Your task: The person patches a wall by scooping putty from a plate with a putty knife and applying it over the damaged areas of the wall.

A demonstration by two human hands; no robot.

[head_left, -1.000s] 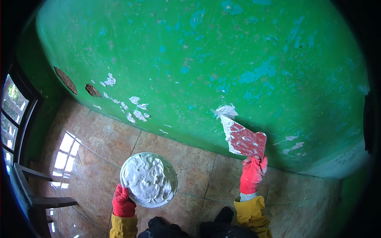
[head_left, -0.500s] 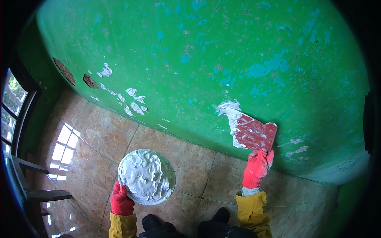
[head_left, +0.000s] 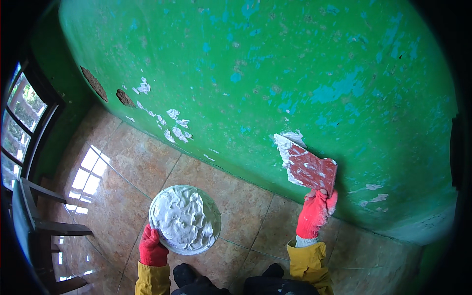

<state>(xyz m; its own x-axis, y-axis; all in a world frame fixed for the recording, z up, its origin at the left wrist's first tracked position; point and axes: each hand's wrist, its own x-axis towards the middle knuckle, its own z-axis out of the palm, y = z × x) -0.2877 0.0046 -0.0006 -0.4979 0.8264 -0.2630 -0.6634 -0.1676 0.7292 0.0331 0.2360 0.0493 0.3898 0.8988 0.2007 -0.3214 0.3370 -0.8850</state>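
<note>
Most of the scuffed green-painted wall (head_left: 221, 73) looks uncoated from where I stand; the round pale tub (head_left: 212, 204) of heaped white paste (head_left: 182, 216) has its rim pinched in the red-gloved left hand (head_left: 153, 248); the flat reddish rectangular spreader (head_left: 312, 167), fingers of the red-gloved right hand (head_left: 314, 216) pressed together on it, meets the wall; two brown pits (head_left: 94, 83) look unfilled, one white smear (head_left: 296, 137) and several white patches (head_left: 179, 133) already on

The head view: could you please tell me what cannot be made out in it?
In the head view:
Scraper: its wall-facing side, hidden by its own near face.
Wall: the patch behind the scraper, covered by it.
Bowl: its depth, hidden by the paste filling it.
Left hand: whatever part lies beneath the bowl, hidden by it.
Window: its left end, cut off by the picture's edge.
</note>
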